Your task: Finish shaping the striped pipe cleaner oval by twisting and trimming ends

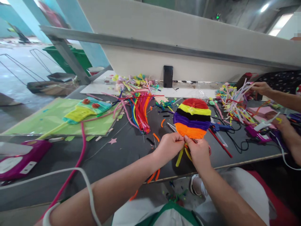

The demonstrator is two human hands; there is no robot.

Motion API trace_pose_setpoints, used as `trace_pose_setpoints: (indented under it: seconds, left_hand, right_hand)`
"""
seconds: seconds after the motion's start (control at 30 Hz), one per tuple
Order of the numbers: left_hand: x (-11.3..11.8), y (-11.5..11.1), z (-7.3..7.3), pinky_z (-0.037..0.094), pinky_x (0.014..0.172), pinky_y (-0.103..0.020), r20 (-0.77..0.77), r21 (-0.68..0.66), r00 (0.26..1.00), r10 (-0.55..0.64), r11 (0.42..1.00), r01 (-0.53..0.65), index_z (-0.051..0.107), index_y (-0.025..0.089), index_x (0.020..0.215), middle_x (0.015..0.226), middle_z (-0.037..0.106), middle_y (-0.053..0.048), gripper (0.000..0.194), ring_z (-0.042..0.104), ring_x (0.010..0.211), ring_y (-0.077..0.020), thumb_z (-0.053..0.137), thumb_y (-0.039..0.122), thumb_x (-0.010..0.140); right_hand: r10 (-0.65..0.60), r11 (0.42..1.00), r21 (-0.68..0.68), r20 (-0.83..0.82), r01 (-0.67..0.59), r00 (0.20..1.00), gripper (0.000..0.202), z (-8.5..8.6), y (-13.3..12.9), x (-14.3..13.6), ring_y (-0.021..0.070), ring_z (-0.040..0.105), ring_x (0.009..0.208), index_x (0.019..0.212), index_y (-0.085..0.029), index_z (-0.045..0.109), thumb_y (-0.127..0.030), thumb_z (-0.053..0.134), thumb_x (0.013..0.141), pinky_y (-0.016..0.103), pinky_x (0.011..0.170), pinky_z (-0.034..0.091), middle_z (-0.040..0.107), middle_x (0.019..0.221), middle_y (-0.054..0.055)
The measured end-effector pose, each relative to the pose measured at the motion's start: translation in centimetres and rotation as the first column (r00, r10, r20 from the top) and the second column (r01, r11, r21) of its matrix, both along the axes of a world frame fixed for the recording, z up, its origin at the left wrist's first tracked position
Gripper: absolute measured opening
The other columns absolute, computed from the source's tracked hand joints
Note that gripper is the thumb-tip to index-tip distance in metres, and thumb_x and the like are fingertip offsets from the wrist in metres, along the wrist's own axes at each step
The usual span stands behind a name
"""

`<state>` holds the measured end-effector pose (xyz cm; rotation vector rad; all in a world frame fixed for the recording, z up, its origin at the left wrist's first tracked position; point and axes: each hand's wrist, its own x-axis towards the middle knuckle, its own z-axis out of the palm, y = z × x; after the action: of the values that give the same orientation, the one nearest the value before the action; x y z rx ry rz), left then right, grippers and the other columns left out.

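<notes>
Both my hands pinch the lower edge of a round striped pipe-cleaner piece [192, 117], with bands of red, yellow, black, purple and orange. My left hand [169, 145] grips its bottom edge from the left, fingers closed. Beside it my right hand [198, 151] is closed on the same edge, thumb against the orange band. A yellow pipe cleaner [179, 157] hangs down below my fingers. Scissors [171, 127] lie partly hidden behind the striped piece. To its right rests a blue glue gun [220, 127], near a red pipe cleaner [220, 143].
A bundle of coloured pipe cleaners [142, 113] lies left of my hands. A phone [167, 76] leans on the back panel. Further left are a yellow-and-teal fuzzy piece [87, 110] on a green sheet [47, 117] and a purple power strip [23, 160]. Another person's hands [263, 89] work at right.
</notes>
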<state>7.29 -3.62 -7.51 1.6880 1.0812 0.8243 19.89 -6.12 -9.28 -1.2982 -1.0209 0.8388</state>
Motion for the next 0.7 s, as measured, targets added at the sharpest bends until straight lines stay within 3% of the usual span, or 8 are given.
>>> trace_pose_setpoints:
  seconds: [0.1, 0.17, 0.27, 0.4, 0.53, 0.7]
  left_hand:
    - [0.0, -0.2, 0.1, 0.025, 0.049, -0.020, -0.041, 0.113, 0.998, 0.038, 0.993, -0.033, 0.049, 0.016, 0.052, 0.050, 0.042, 0.004, 0.022, 0.035, 0.051, -0.0077, 0.047, 0.019, 0.074]
    - [-0.3, -0.1, 0.5, 0.027, 0.048, -0.019, 0.040, 0.046, 0.999, 0.014, 0.999, -0.016, 0.052, 0.015, 0.056, 0.052, 0.044, 0.004, 0.020, 0.036, 0.052, -0.0077, 0.050, 0.022, 0.074]
    - [-1.0, 0.4, 1.4, 0.026, 0.046, -0.019, 0.298, -0.167, 0.954, -0.041, 0.981, 0.094, 0.057, 0.014, 0.067, 0.054, 0.045, 0.004, 0.018, 0.034, 0.048, -0.0057, 0.061, 0.031, 0.071]
    - [-1.7, 0.9, 2.0, 0.014, 0.040, -0.020, 0.589, -0.338, 0.804, -0.078, 0.880, 0.333, 0.055, 0.013, 0.067, 0.048, 0.036, 0.008, 0.029, 0.021, 0.039, -0.0018, 0.072, 0.036, 0.064]
    - [-1.8, 1.0, 1.4, 0.010, 0.040, -0.020, 0.670, -0.372, 0.730, -0.136, 0.789, 0.489, 0.052, 0.013, 0.063, 0.044, 0.032, 0.009, 0.029, 0.018, 0.037, -0.0010, 0.073, 0.033, 0.065]
    - [-1.7, 0.8, 0.9, 0.011, 0.041, -0.021, 0.654, -0.351, 0.731, -0.196, 0.778, 0.521, 0.058, 0.011, 0.068, 0.046, 0.036, 0.007, 0.028, 0.020, 0.038, -0.0008, 0.072, 0.035, 0.066]
  right_hand:
    - [-0.195, 0.980, 0.069, 0.207, 0.185, 0.959, 0.015, 0.7, -0.1, -0.1, 0.0285, 0.057, 0.099, 0.079, -0.024, 0.070, -0.030, 0.073, 0.065, 0.043, 0.094, 0.038, 0.070, 0.090, 0.007]
    - [-0.148, 0.988, 0.069, 0.193, 0.137, 0.970, 0.018, 1.4, -0.4, -0.1, 0.0281, 0.057, 0.100, 0.083, -0.025, 0.070, -0.030, 0.073, 0.066, 0.045, 0.096, 0.037, 0.070, 0.093, 0.006]
    - [0.115, 0.993, 0.022, -0.046, -0.114, 0.992, 0.027, 2.2, -0.8, 0.4, 0.0252, 0.059, 0.098, 0.096, -0.026, 0.069, -0.032, 0.071, 0.070, 0.042, 0.092, 0.041, 0.069, 0.101, 0.003]
    - [0.347, 0.934, 0.045, -0.352, -0.355, 0.869, 0.028, 2.5, -0.9, 1.5, 0.0203, 0.058, 0.104, 0.100, -0.025, 0.069, -0.027, 0.070, 0.072, 0.036, 0.093, 0.040, 0.066, 0.111, 0.002]
    - [0.408, 0.879, 0.031, -0.566, -0.476, 0.717, 0.025, 2.1, -0.7, 1.9, 0.0148, 0.063, 0.086, 0.091, -0.021, 0.072, -0.024, 0.075, 0.066, 0.029, 0.084, 0.044, 0.071, 0.099, 0.004]
    - [0.373, 0.835, 0.039, -0.775, -0.549, 0.511, 0.025, 1.8, -0.9, 0.9, 0.0110, 0.062, 0.073, 0.087, -0.022, 0.070, -0.023, 0.077, 0.063, 0.024, 0.072, 0.047, 0.071, 0.084, -0.001]
